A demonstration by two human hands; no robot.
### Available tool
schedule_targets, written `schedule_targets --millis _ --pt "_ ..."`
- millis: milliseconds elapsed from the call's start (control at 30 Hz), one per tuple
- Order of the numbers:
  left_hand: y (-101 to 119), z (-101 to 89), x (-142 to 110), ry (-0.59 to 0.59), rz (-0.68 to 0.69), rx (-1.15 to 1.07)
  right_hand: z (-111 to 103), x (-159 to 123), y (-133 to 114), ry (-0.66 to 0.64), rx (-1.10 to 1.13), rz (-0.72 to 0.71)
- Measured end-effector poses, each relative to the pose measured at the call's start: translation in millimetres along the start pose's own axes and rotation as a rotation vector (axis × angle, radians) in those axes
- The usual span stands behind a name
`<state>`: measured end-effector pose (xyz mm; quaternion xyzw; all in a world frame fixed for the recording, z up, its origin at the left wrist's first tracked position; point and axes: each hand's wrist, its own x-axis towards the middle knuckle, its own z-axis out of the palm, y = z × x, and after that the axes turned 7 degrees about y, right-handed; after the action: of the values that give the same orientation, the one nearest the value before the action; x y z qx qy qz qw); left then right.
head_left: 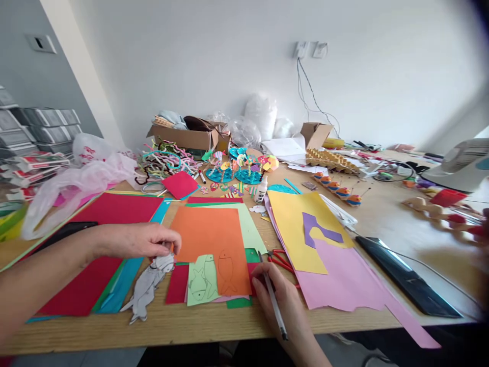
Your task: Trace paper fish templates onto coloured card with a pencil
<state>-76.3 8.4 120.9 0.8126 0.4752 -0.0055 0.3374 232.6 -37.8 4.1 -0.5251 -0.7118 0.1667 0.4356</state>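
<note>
My left hand (153,238) is closed, its fingertips on the top end of some white paper cutouts (147,288) that lie overlapped near the table's front edge. In my right hand (280,293) is a pen (274,300), its tip pointing away from me. Between the hands lies a sheet of orange paper (210,229) with a fish outline drawn in its lower right part. A light green paper piece (200,283) carries two more fish outlines and overlaps the orange sheet's lower edge. Red-handled pliers or scissors (281,261) rest just beyond my right hand, partly hidden.
Red sheets (126,209) and a dark phone-like object (63,234) lie left. Yellow paper (305,219), pink paper (336,275) and a black glossy slab (405,275) are right. A small glue bottle (261,191) stands before colourful crafts (248,173). Cables run on the right.
</note>
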Motion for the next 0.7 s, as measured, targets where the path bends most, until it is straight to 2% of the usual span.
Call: schedule_targets --millis 133,333,500,600,700 --pt "-7 15.8 -22 0.013 -0.073 0.052 0 0 1 -0.012 0.002 -0.005" --pt "-22 38.2 -28 0.001 -0.055 0.088 -3 0 -3 -0.044 -0.022 0.023" --pt "-37 38.0 -32 0.145 0.021 0.257 -2 0 -3 -0.043 -0.025 0.036" --pt "-37 37.1 -29 0.212 0.049 0.255 -2 0 -4 -0.019 -0.02 0.031" --pt "-33 38.4 -18 0.259 0.021 0.238 -3 1 -5 -0.001 -0.002 0.021"
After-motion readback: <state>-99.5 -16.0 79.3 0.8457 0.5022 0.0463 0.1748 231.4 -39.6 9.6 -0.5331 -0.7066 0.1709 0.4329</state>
